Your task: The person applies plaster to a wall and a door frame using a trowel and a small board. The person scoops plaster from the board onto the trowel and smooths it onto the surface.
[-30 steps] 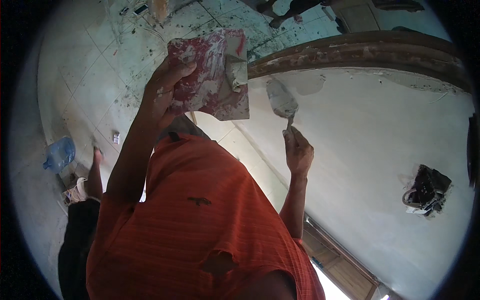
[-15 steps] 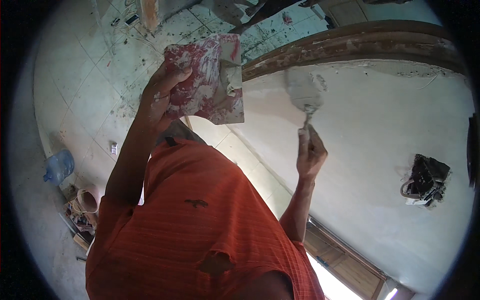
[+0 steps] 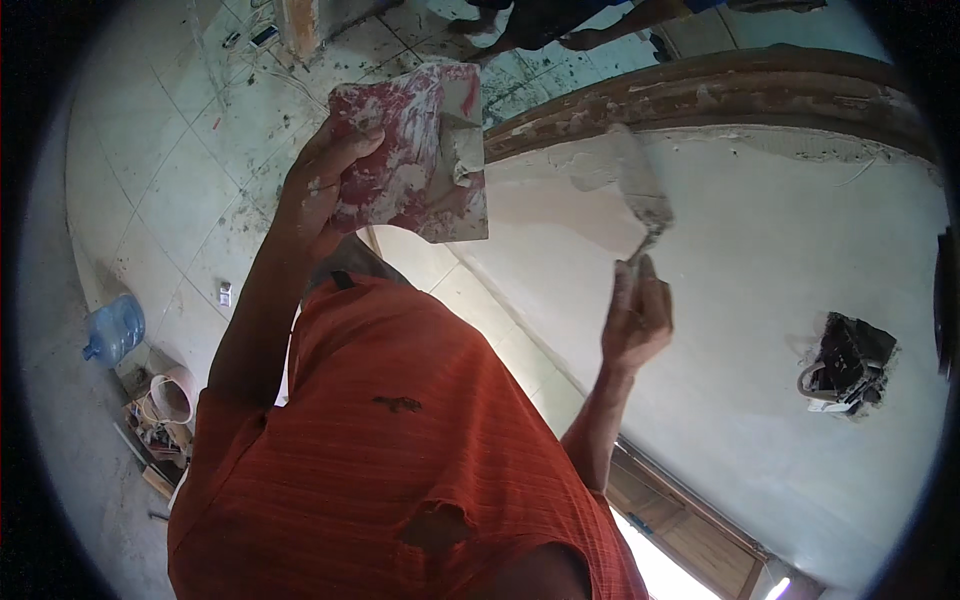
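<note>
My left hand grips a squarish board, red and smeared with off-white putty, with a lump of putty near its right side. My right hand is closed round the handle of a putty knife. The blade is blurred and lies against or very close to the white wall, on a patch of pale putty just under the brown wooden trim. I cannot tell whether the blade touches.
A dark recessed opening sits in the wall at right. On the stained tiled floor are a blue water jug, a pale bucket, loose wires and small items. Another person's legs show beyond the trim.
My right hand and the knife have moved rightward along the wall. My left hand and board have shifted slightly left. A person at lower left has left view; legs show more at the top.
</note>
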Action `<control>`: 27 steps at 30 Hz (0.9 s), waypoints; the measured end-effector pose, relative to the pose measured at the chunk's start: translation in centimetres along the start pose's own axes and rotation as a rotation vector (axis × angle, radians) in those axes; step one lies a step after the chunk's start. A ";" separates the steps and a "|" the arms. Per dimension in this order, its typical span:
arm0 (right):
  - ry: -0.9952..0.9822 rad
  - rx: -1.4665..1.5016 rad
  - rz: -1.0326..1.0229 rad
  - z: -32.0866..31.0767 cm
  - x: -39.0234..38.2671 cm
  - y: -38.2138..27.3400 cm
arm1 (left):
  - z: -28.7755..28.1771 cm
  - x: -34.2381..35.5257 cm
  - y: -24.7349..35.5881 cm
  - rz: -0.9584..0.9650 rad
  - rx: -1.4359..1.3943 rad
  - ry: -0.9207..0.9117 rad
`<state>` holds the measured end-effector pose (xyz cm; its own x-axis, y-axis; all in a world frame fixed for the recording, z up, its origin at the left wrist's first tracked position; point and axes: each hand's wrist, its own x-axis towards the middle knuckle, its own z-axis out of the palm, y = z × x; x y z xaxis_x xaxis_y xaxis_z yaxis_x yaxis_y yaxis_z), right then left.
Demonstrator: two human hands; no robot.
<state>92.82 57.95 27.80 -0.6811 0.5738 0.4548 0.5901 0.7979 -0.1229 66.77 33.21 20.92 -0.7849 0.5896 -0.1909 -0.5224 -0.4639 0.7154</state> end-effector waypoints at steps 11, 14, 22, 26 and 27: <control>0.021 0.330 -0.256 -3.9 -0.9 -2.3 | 0.5 0.4 2.8 -0.345 0.130 0.071; 0.030 0.251 -0.341 -1.5 -3.6 -2.1 | 1.1 0.6 2.3 -0.252 -0.016 -0.073; 0.183 0.039 -0.337 -0.9 -4.1 -2.0 | 4.1 0.2 2.3 -0.085 0.195 -0.293; 0.272 0.104 -0.235 -0.7 -3.9 -1.0 | 6.3 -0.8 2.6 -0.173 0.404 -0.511; 0.324 0.168 -0.162 -0.2 -4.2 -0.6 | 6.8 -1.1 1.6 -0.128 0.300 -0.525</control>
<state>95.40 55.09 26.14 -0.5718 0.3718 0.7313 0.3888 0.9078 -0.1575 69.10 36.34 26.84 -0.4134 0.9104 0.0142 -0.4254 -0.2069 0.8810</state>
